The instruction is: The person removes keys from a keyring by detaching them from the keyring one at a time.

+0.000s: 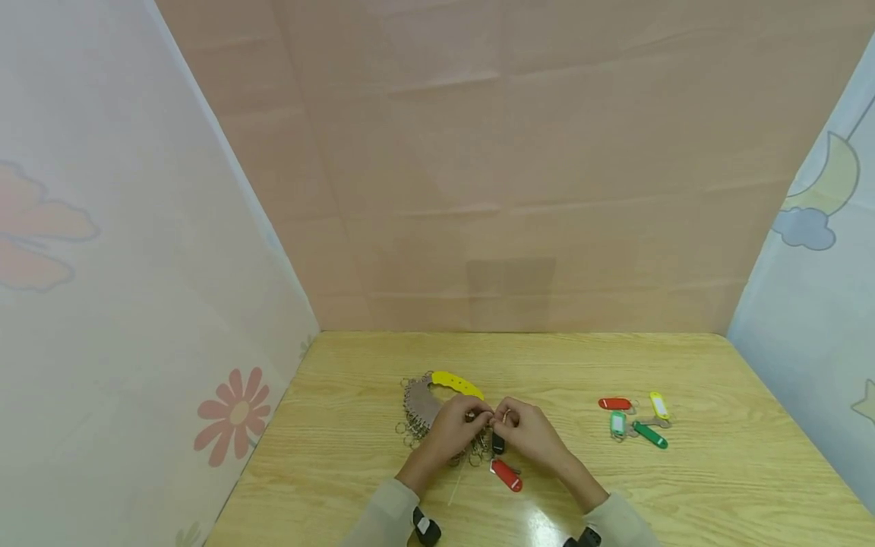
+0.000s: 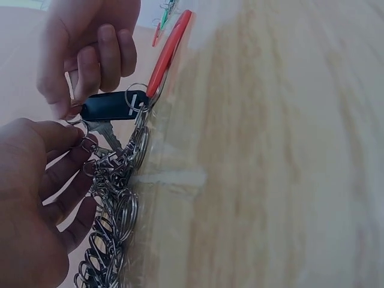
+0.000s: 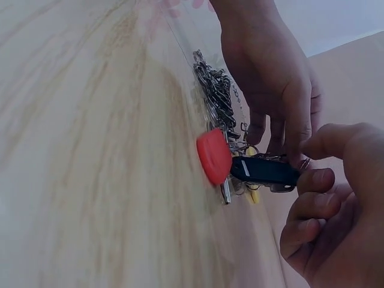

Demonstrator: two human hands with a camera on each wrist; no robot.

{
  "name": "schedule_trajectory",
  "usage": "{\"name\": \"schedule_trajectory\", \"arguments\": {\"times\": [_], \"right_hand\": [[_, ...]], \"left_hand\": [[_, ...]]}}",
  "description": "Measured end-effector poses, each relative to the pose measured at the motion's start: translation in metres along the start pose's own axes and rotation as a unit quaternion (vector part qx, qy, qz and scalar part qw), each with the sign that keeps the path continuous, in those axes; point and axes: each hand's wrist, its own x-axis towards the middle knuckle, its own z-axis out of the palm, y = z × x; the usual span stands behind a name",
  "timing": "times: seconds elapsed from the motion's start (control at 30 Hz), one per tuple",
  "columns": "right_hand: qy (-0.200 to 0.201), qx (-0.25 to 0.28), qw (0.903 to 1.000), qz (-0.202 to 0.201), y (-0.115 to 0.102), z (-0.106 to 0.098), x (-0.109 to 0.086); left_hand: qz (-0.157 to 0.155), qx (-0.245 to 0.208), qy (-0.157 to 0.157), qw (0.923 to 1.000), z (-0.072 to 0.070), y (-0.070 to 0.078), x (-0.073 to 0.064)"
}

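My left hand and right hand meet at the fingertips over the table. The right hand pinches the metal ring of a black key tag, with a silver key hanging beside the tag. A small metal ring at the end of the hanger's chain of clasps is pinched by the left fingertips. The key hanger, a curved grey band with a yellow handle, is fringed with many rings and clips. A red key tag lies just in front of the hands.
To the right on the wooden table lie a red tag, a yellow tag, a light green tag and a dark green tag, with keys among them. Papered walls stand at the back and both sides.
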Motion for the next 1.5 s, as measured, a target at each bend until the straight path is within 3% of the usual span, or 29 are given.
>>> {"name": "schedule_trajectory", "arguments": {"times": [0.5, 0.87, 1.07, 1.5], "right_hand": [[0.036, -0.028, 0.9989, 0.011, -0.006, 0.003, 0.0], [0.026, -0.006, 0.9996, -0.013, -0.004, -0.001, -0.004], [0.018, -0.008, 0.9998, -0.006, -0.004, 0.0, -0.005], [0.033, -0.024, 0.9991, -0.013, -0.01, -0.01, -0.006]], "left_hand": [[0.007, 0.012, -0.008, 0.9999, -0.001, 0.004, 0.001], [0.01, 0.009, -0.002, 0.9999, -0.001, 0.003, -0.001], [0.005, 0.008, -0.001, 1.0, -0.002, 0.004, -0.003], [0.016, 0.008, -0.003, 0.9998, -0.001, 0.0, -0.003]]}}
